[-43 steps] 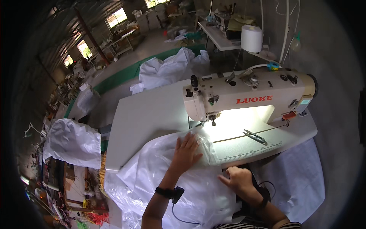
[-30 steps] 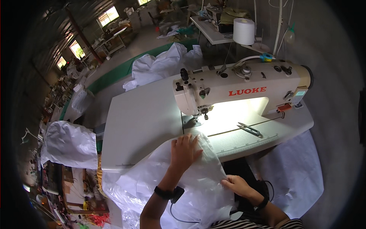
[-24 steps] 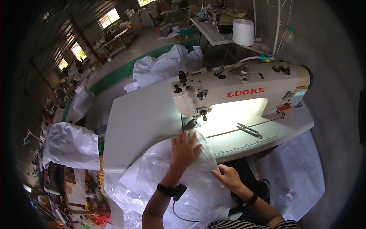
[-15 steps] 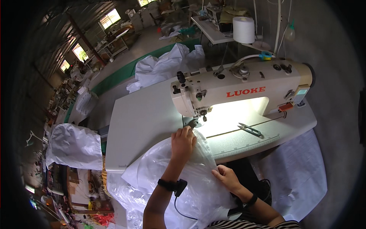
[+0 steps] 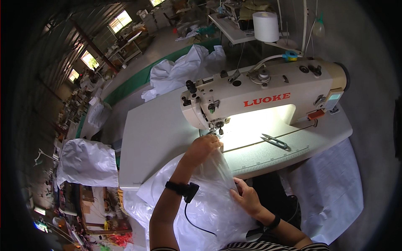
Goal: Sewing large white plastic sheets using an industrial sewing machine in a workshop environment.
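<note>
A white sewing machine (image 5: 255, 94) stands on its table, its lamp lighting the needle area. Just in front of the presser foot (image 5: 218, 129), my left hand (image 5: 203, 148) is closed on the upper edge of a white plastic sack with a clear, filmy layer (image 5: 201, 201). The fingertips are partly hidden by the hand itself. Lower down and to the right, my right hand (image 5: 248, 198) pinches the sack's right edge between thumb and fingers, just off the table's front edge. The sack drapes from the machine down over my lap.
Thread snips (image 5: 275, 142) lie on the table right of the needle. A white thread cone (image 5: 266, 27) stands behind the machine. White sacks are heaped behind the table (image 5: 184, 67), at the left (image 5: 88, 163) and at the right (image 5: 331, 188).
My left hand has turned, its fingers now pointing right in front of the presser foot. My right hand keeps its hold, slightly shifted. The view has moved a little.
</note>
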### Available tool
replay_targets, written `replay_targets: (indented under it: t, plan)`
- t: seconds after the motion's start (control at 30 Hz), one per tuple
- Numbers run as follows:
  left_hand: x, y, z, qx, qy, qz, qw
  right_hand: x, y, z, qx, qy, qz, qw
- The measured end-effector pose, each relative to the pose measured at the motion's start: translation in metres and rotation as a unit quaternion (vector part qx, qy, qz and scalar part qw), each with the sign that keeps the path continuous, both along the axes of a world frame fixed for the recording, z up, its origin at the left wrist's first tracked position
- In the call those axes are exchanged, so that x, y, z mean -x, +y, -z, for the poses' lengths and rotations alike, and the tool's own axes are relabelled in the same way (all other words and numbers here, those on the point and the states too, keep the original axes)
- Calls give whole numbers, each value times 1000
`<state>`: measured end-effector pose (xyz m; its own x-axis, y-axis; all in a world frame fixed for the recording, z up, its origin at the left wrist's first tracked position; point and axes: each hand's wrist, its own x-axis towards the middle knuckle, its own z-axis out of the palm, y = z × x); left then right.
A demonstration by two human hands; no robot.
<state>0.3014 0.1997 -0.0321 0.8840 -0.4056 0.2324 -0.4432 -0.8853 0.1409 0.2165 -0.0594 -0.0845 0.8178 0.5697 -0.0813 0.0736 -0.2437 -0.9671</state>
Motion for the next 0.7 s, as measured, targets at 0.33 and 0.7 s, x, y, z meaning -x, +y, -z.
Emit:
replay_targets:
  t: [0.33,0.7]
  plan:
    - [15,8,16,-56,-42,-34,997,2,8,-17,114,-253,-40,960]
    - [58,-16,24,50,-61,-165,983,2,15,-17,175,-315,-68,930]
